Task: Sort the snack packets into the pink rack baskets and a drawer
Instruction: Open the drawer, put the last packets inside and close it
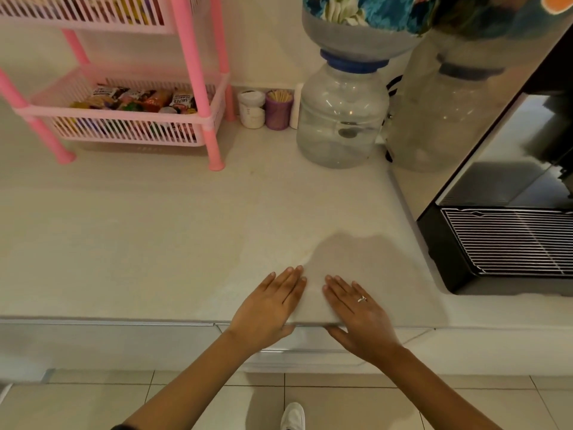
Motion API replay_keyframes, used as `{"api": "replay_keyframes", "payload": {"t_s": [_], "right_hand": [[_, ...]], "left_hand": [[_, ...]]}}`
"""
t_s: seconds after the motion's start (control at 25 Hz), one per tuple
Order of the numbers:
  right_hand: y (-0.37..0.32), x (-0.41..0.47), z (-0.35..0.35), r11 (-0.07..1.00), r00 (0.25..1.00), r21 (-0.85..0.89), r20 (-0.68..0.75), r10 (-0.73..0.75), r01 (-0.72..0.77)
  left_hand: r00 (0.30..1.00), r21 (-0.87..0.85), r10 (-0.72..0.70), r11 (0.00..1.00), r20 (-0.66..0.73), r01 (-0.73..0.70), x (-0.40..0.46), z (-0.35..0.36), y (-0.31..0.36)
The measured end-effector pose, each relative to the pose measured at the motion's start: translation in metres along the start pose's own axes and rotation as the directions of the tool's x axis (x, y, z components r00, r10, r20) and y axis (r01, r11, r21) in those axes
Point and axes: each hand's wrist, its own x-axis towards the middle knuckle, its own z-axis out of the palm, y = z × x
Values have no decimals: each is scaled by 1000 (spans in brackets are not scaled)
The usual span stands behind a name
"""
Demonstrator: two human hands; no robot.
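Observation:
The pink rack (189, 66) stands at the back left of the white counter (155, 228). Its lower basket (124, 116) holds several colourful snack packets (139, 99). Its upper basket (93, 13) also shows packets through the slats. My left hand (269, 305) and my right hand (356, 311) lie flat, palms down, side by side on the counter's front edge, fingers together and holding nothing. A ring is on my right hand. White drawer fronts (124, 342) run below the counter edge and look closed.
A water bottle dispenser (344, 113) with a floral cover stands at the back centre. Beside it are a white jar (251, 109) and a purple toothpick cup (278, 110). A black appliance with a wire tray (508, 240) fills the right side. Tiled floor and my shoe (293, 415) are below.

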Motion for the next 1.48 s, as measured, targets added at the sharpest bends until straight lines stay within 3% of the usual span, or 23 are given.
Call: {"api": "replay_keyframes", "payload": {"t_s": [0.16,0.28,0.4,0.56,0.92,1.48], "right_hand": [[-10,19,-14,995,989,62,130,65,-73],[-29,49,-14,986,980,91,153,126,-141],[-52,88,-2,960,962,146,174,213,-239],[-86,159,21,928,928,133,188,322,-349],[-173,278,59,883,860,59,263,437,-467],[-206,280,66,848,796,-4,340,500,-531]], "left_hand": [[998,-208,17,978,57,-4,1,-6,-15],[982,-247,-188,952,-5,181,-8,-9,-50],[909,-294,-417,869,0,399,-28,-8,-109],[851,-318,-525,808,-7,496,-64,-10,-210],[772,-189,-635,756,26,627,-157,-12,-387],[818,-119,-570,809,75,575,-195,-13,-423]]}}
